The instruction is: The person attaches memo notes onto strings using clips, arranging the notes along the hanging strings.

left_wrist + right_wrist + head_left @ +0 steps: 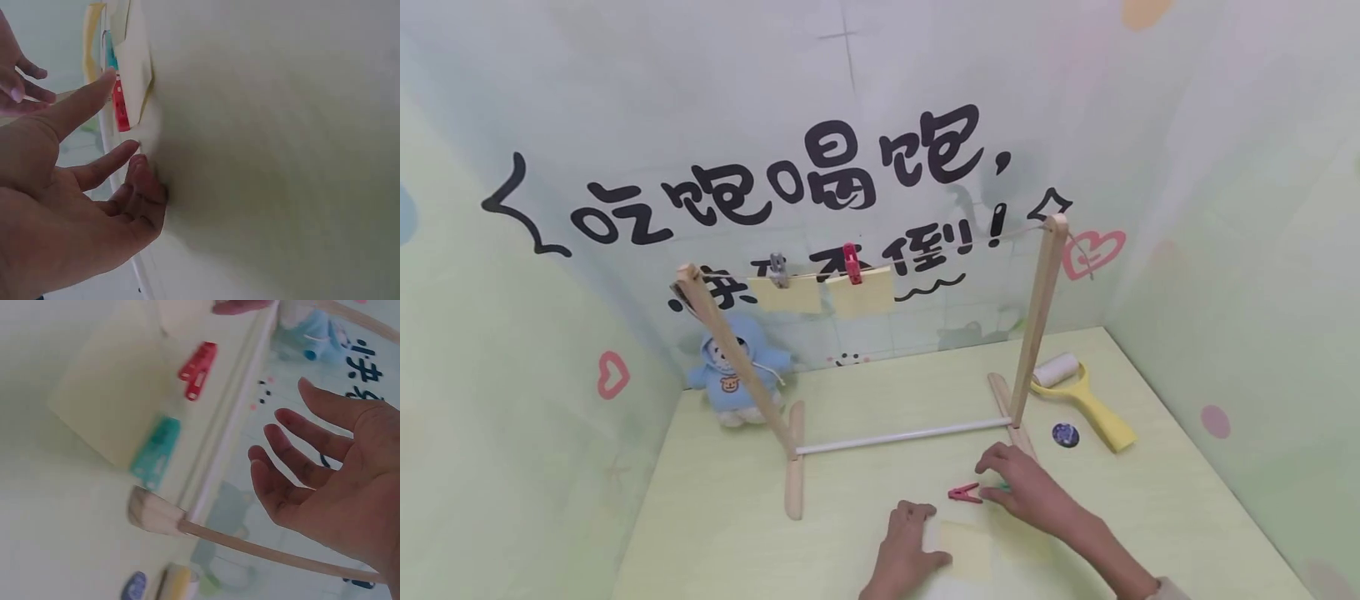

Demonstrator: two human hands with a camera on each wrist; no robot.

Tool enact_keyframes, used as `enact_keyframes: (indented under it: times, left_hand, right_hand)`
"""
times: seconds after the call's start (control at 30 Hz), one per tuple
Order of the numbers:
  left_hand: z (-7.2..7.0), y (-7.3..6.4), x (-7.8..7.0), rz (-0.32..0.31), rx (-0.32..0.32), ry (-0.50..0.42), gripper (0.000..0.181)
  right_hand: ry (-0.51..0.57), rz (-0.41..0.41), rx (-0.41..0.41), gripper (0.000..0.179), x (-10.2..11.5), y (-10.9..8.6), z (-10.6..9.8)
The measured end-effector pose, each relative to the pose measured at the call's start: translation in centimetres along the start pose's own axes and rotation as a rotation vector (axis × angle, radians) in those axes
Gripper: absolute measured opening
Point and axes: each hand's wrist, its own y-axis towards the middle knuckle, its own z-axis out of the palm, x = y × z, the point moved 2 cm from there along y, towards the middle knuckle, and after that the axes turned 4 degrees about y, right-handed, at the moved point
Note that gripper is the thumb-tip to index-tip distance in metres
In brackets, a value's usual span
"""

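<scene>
My left hand [906,550] rests on the table with its thumb apart from the fingers, beside a pale yellow paper note [966,552]. In the left wrist view its fingertips touch the tabletop and nothing lies between thumb and fingers. My right hand [1026,490] hovers with loosely bent fingers above a green clothespin [155,451], which it mostly hides in the head view. Just left of that hand lies a red clothespin [964,493]. A second yellow note [115,384], by the green clothespin, shows in the right wrist view.
A wooden rack [1037,325] with a string stands behind my hands. Two notes hang there, under a grey clip [778,271] and a red clip [852,264]. A blue-dressed plush toy [737,375], a yellow lint roller [1093,404] and a dark round disc [1065,435] are around it.
</scene>
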Motion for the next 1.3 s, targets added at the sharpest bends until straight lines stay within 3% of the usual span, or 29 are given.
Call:
enact_keyframes:
  times: [0.17,0.3,0.43,0.57,0.77,0.97,1.07,1.2,1.3]
  left_hand:
    - [0.6,-0.5,0.2,0.004,-0.021,0.007,0.060]
    - [0.6,-0.4,0.1,0.043,-0.041,0.068,0.056]
    - [0.9,-0.4,-0.2,0.074,-0.063,0.123,0.053]
    - [1.2,-0.4,-0.3,0.060,-0.062,0.137,0.046]
    - [1.3,-0.4,-0.3,0.062,-0.082,0.157,0.030]
    - [1.5,-0.6,-0.3,0.056,-0.097,0.168,0.023]
    - [1.5,-0.8,-0.3,0.058,-0.117,0.163,0.021]
    - [1.5,-0.9,0.0,0.059,-0.129,0.133,0.020]
    - [1.4,-0.9,0.2,0.038,-0.093,0.060,0.019]
  right_hand:
    - [-0.132,0.053,-0.015,0.034,-0.9,-1.0,3.4]
    - [-0.250,0.181,0.032,0.039,0.2,-0.7,4.4]
    - [-0.289,0.238,0.078,0.042,0.3,-0.8,5.5]
    - [-0.314,0.242,0.037,0.040,0.3,-1.3,6.1]
    - [-0.396,0.175,-0.078,0.037,-0.3,-1.7,6.6]
    - [-0.323,0.245,-0.088,0.027,-0.2,-1.6,6.2]
    - [-0.259,0.260,-0.139,0.026,-0.3,-1.6,5.9]
    - [-0.121,0.174,-0.261,0.029,-1.9,-1.9,6.1]
    - [-0.011,0.063,-0.338,0.026,-4.7,-2.4,7.4]
